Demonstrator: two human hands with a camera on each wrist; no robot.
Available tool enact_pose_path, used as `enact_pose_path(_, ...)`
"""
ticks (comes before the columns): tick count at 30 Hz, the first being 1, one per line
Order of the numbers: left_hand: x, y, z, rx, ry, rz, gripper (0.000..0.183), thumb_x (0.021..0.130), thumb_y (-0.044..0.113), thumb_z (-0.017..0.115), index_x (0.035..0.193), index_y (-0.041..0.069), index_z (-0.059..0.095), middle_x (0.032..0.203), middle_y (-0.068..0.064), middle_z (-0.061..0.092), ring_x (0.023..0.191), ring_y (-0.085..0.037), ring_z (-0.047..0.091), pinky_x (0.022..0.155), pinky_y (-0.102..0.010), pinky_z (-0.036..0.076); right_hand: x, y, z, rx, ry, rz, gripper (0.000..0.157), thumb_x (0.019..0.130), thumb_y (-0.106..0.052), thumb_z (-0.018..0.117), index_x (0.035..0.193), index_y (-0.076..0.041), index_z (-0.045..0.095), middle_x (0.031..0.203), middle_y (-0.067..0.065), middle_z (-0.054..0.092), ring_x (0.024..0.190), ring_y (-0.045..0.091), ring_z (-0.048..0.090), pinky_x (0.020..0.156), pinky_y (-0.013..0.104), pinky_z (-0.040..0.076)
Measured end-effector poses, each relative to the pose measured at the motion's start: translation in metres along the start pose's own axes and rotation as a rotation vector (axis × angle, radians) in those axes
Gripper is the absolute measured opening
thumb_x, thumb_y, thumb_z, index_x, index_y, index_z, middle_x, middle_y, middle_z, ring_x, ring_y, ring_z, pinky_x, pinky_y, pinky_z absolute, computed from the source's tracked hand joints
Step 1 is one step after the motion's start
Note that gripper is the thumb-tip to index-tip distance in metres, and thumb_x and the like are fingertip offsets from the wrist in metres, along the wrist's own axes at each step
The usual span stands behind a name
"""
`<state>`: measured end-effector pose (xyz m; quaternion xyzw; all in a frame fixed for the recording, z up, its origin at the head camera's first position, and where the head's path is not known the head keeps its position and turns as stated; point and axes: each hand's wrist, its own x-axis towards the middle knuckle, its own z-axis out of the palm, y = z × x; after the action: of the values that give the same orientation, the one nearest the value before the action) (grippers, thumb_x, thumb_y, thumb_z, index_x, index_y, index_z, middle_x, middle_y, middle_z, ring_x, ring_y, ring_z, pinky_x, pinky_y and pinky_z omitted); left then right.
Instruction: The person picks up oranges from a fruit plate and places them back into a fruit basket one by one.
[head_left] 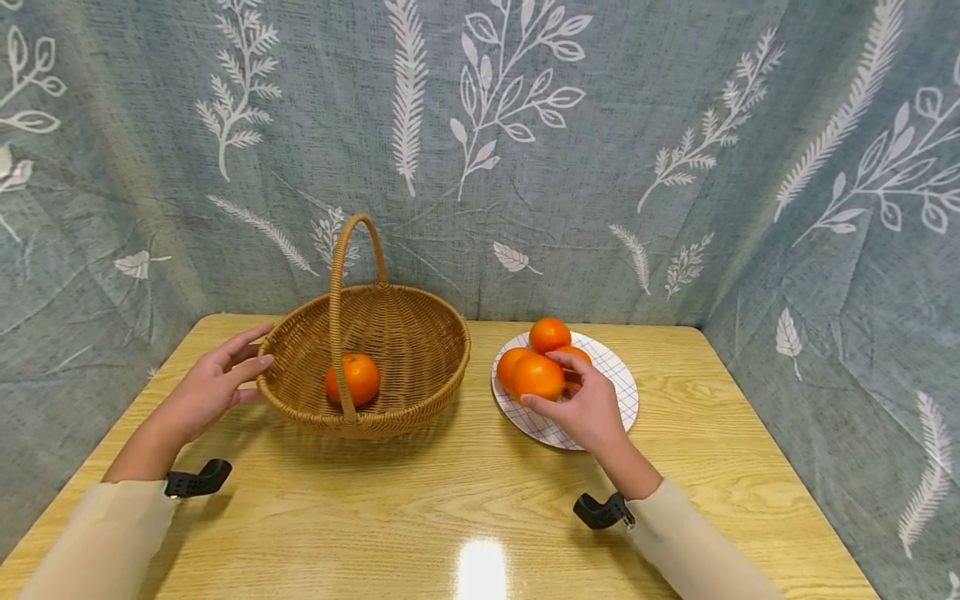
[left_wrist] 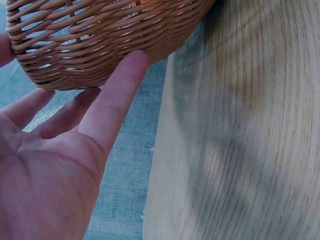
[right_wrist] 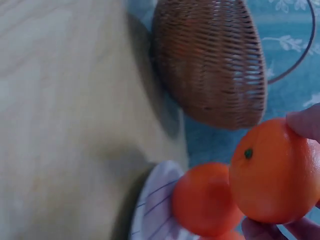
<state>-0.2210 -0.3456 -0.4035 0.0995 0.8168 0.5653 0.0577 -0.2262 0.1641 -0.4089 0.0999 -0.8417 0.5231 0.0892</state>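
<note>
Over on the right, the right hand (head_left: 596, 412) curls its thumb and fingers round a plump orange (head_left: 538, 379), grasping it over the checked plate (head_left: 624, 396), in front of at least 3 other oranges (head_left: 550, 333). Across to the left, the left hand (head_left: 206, 392) grips the wicker basket (head_left: 420, 333) at its rim, fingers spread against the woven outside. Inside, 1 single orange (head_left: 363, 379) sits behind the arched handle (head_left: 341, 292)! Wooden table (head_left: 375, 517) below, leaf-patterned cloth (head_left: 315, 150) behind.

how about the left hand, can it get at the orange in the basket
Probably yes: the left hand touches the open basket, and only the handle seems partly in its way to the orange.
</note>
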Motion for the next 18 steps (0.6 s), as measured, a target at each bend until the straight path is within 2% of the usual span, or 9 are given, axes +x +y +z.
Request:
enact_pose_path(5, 0.0, -0.001, 0.0, -0.019, 0.002, 0.003, 0.067, 0.112, 0.032, 0.044, 0.167, 0.018, 0.008, 0.161, -0.039, 0.011, 0.111, 0.018, 0.049, 0.085, -0.022, 0.059, 0.015, -0.017, 0.0, 0.028, -0.032, -0.041, 0.066, 0.075, -0.022, 0.093, 0.134, -0.014, 0.064, 0.132, 0.011, 0.064, 0.115, 0.031, 0.067, 0.096, 0.043, 0.059)
enact_pose_path(11, 0.001, 0.001, 0.002, -0.027, 0.002, 0.004, 0.067, 0.112, 0.032, 0.044, 0.167, 0.017, 0.009, 0.16, -0.039, 0.011, 0.11, 0.017, 0.052, 0.085, -0.022, 0.06, 0.031, -0.038, 0.0, 0.038, -0.089, -0.03, 0.07, 0.077, -0.031, 0.092, 0.139, -0.02, 0.062, 0.134, 0.006, 0.063, 0.117, 0.031, 0.066, 0.095, 0.047, 0.059)
enact_pose_path(14, 0.0, 0.001, 0.001, -0.028, -0.001, 0.002, 0.067, 0.112, 0.032, 0.044, 0.167, 0.017, 0.009, 0.161, -0.039, 0.011, 0.11, 0.017, 0.052, 0.085, -0.023, 0.06, 0.039, -0.045, 0.005, 0.056, -0.121, -0.035, 0.068, 0.078, -0.034, 0.091, 0.139, -0.023, 0.062, 0.133, 0.004, 0.063, 0.116, 0.031, 0.066, 0.094, 0.047, 0.059)
enact_pose_path(18, -0.001, 0.001, 0.0, -0.034, 0.0, 0.008, 0.067, 0.112, 0.031, 0.043, 0.167, 0.017, 0.008, 0.16, -0.038, 0.012, 0.109, 0.017, 0.053, 0.085, -0.023, 0.06, 0.053, -0.057, 0.017, 0.133, -0.167, -0.042, 0.066, 0.077, -0.033, 0.092, 0.136, -0.026, 0.064, 0.128, 0.002, 0.065, 0.112, 0.029, 0.068, 0.089, 0.045, 0.061)
